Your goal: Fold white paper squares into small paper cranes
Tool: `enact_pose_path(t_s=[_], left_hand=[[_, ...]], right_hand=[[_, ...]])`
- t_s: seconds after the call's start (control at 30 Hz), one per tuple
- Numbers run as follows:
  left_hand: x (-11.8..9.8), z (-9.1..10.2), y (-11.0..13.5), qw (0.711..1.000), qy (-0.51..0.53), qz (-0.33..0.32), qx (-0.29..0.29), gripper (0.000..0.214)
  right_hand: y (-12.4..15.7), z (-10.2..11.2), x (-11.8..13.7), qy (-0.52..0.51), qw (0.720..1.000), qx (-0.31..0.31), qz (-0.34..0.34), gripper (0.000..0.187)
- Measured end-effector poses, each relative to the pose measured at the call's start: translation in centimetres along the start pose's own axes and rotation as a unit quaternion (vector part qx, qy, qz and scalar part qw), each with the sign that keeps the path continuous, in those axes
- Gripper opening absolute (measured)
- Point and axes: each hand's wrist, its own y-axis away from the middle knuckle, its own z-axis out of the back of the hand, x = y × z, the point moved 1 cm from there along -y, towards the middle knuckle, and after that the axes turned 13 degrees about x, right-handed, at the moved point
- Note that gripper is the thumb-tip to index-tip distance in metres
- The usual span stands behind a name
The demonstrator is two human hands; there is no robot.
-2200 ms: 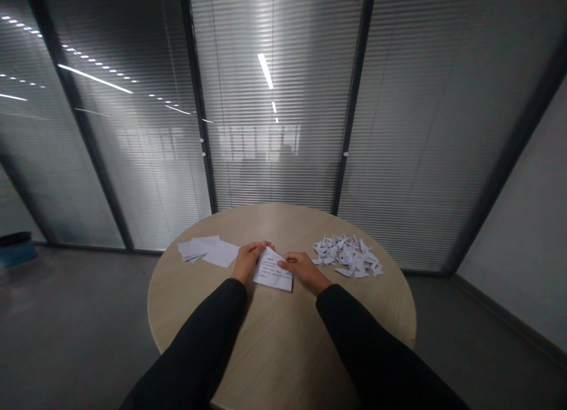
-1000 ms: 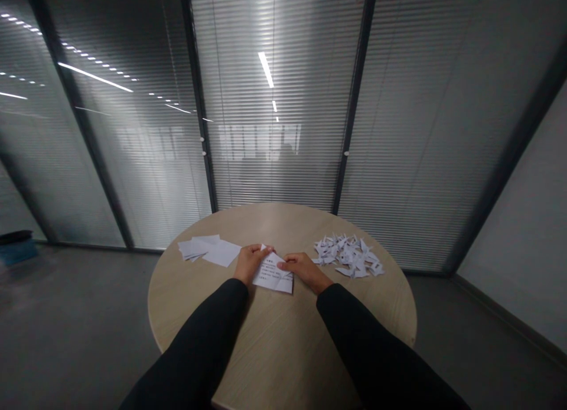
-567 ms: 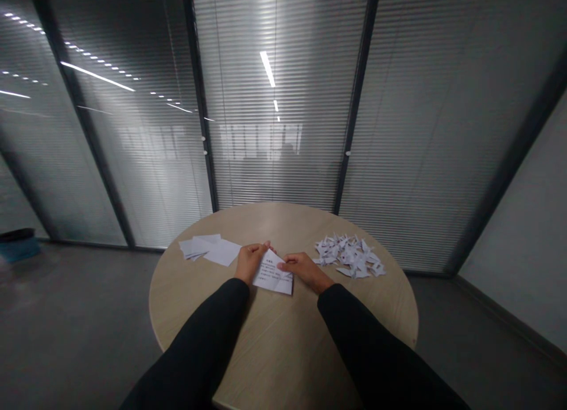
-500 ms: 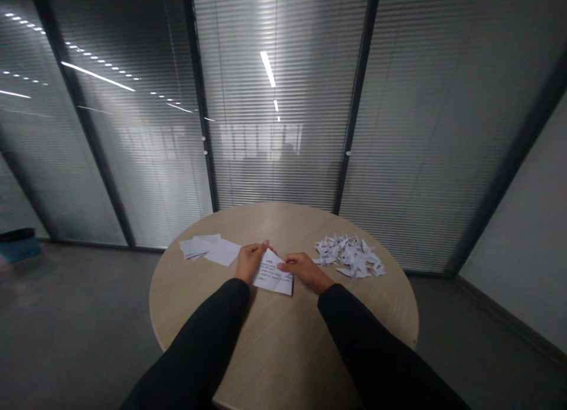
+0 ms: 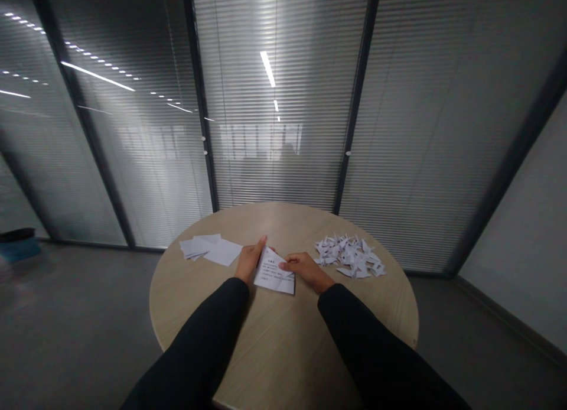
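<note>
Left hand (image 5: pixel 248 261), right hand (image 5: pixel 305 269) on printed sheet (image 5: pixel 274 276); round table (image 5: pixel 283 339); loose sheets (image 5: pixel 208 249) left; folded pieces (image 5: pixel 349 257) right

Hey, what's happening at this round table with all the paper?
A person in dark sleeves works a printed sheet at the middle of the round wooden table. Their left hand grips the sheet's left edge, and the right hand rests on its right side; whether it pinches is too small to tell. A small stack of flat sheets lies to the left, and a pile of small folded paper pieces lies to the right.
</note>
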Motion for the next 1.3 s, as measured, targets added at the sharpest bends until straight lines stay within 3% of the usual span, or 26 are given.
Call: enact_pose_path(t_s=[0.2,0.67,0.93,1.07,1.3], left_hand=[[-0.23,-0.44,0.29,0.999,-0.03,-0.007,0.013,0.043],[-0.78,-0.57,0.67,0.999,-0.031,-0.003,0.019,0.045],[-0.03,-0.54,0.26,1.0,0.009,0.007,0.004,0.045],[0.21,-0.63,0.2,0.999,0.036,0.008,0.024,0.046],[-0.09,-1.05,0.53,0.998,-0.019,0.039,0.05,0.041]], right_hand=[[-0.09,0.04,-0.26,-0.016,1.0,0.004,-0.001,0.034],[-0.01,0.28,-0.14,-0.001,1.0,0.028,0.006,0.034],[-0.01,0.17,0.46,0.018,1.0,0.02,0.009,0.032],[0.09,0.21,0.44,0.018,1.0,0.013,0.006,0.033],[-0.07,0.22,0.2,0.005,1.0,-0.003,0.005,0.03]])
